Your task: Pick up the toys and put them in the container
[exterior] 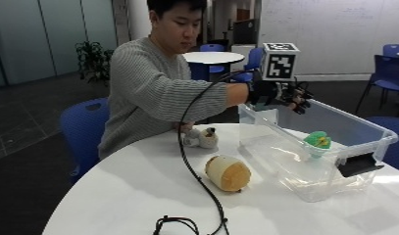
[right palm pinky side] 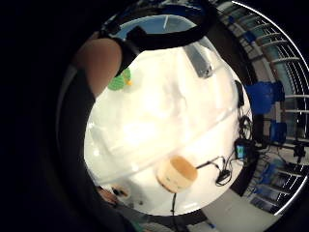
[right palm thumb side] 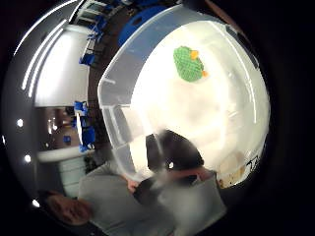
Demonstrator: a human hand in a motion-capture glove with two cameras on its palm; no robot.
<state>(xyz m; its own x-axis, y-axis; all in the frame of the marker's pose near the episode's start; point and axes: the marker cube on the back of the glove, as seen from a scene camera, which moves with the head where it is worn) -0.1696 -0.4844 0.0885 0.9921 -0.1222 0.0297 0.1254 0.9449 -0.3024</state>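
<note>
Seen from outside, the gloved right hand (exterior: 282,96) hovers empty over the clear container (exterior: 372,128), fingers loosely spread; a green toy (exterior: 317,140) lies inside below it, suggesting a drop just made. The palm views show that green toy on the container floor, the tan toy (right palm pinky side: 176,174) outside, likely next to be grasped.

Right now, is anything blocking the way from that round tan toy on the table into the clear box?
Nothing visible does. The tan toy lies on the table beside the clear box, whose top is open; only a green toy is inside.
</note>
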